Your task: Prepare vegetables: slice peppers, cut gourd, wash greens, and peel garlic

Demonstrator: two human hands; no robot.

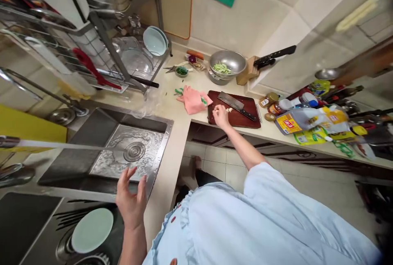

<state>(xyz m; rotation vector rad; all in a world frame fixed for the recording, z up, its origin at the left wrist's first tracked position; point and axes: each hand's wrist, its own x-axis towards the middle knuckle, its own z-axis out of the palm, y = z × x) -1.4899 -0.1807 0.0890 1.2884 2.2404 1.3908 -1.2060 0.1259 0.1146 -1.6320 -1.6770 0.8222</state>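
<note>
My left hand point(130, 199) hovers open over the near rim of the steel sink point(159, 150), fingers spread, holding nothing. Water runs from the tap point(12, 142) into the basin. My right hand point(220, 114) reaches out to the dark red cutting board point(245, 119), fingers curled around small pale garlic pieces point(229, 110) at the board's left edge. A cleaver point(235, 104) lies on the board just right of that hand. A pink cloth point(193, 100) sits left of the board.
A steel bowl of green vegetables point(227, 64) and a knife block point(248, 74) stand at the back. A dish rack point(92, 44) holds bowls and plates above the sink. Bottles and packets point(310, 119) crowd the right counter. A pale green plate point(92, 230) rests on the stove.
</note>
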